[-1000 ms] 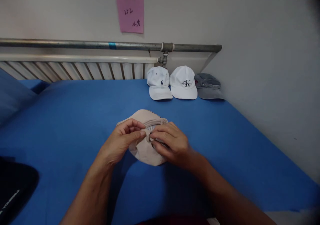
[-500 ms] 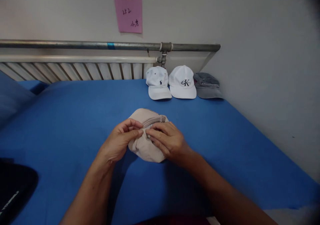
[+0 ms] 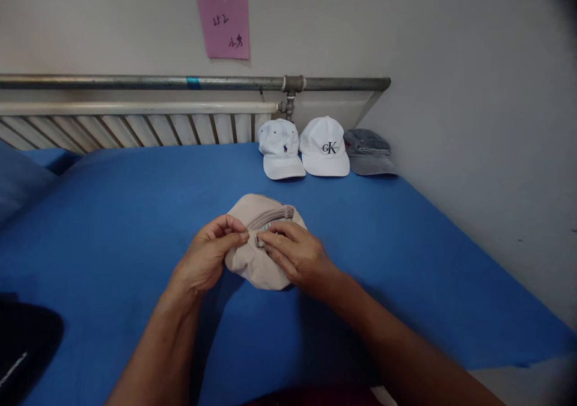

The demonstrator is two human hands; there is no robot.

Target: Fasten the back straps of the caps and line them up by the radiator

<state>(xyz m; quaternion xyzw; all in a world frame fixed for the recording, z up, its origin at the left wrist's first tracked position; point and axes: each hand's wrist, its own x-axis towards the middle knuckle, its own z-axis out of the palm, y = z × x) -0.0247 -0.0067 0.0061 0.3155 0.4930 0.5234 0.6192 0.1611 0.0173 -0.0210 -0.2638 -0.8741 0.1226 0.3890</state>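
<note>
A beige baseball cap lies on the blue-covered surface with its back strap facing me. My left hand pinches the cap's fabric at the left end of the strap, thumb against forefinger. On the other side, my right hand has its fingers closed on the strap beside a small metal buckle. The fingers of that hand cover part of the strap and of the opening above it.
At the back stand a white cap with a small dark emblem, a white cap with "CK" lettering and a grey cap. Behind them run a radiator and a metal pipe. A black object lies at left.
The view has shifted slightly, so everything sits a little further left. The buckle shows more clearly, with a slightly wider gap between my fingertips. Both hands stay on the beige cap.
</note>
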